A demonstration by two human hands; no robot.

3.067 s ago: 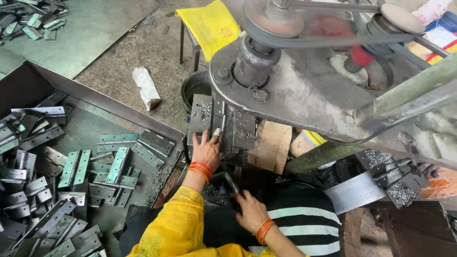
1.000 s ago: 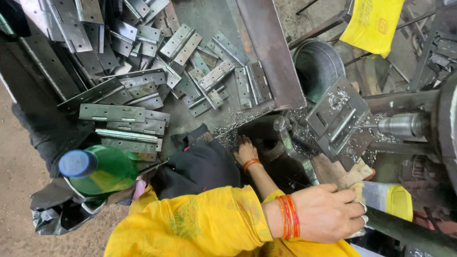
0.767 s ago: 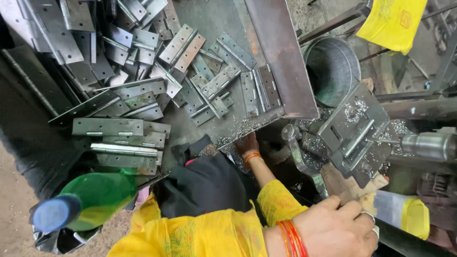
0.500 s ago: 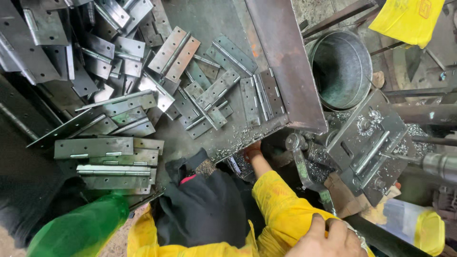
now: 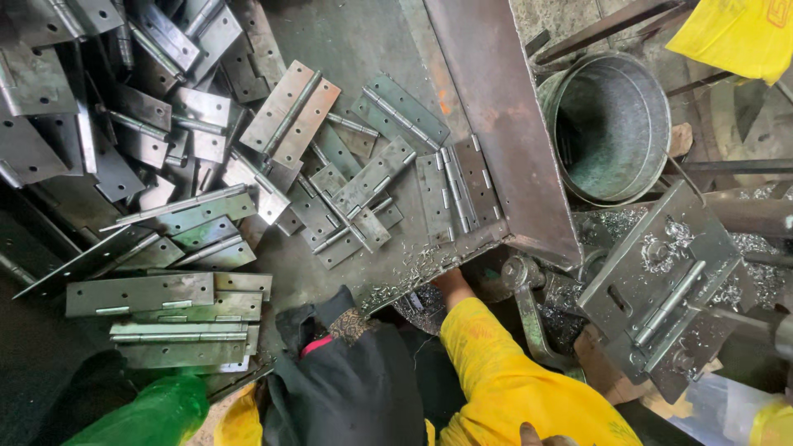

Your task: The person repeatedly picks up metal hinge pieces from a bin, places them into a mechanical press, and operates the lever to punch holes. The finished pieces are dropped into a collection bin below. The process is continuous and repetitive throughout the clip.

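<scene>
Head view: nearest, at the bottom edge, only the knuckles of the right hand show, so I cannot tell its grip. The left hand, in a yellow sleeve, reaches under the lip of the rusty steel tray; its fingers are hidden, so I cannot tell its grip either. Just beyond it, in the tray, lies a grey steel butt hinge, its pin running straight away from that hand, the nearer one. Farther back lies the loose heap of hinges.
</scene>
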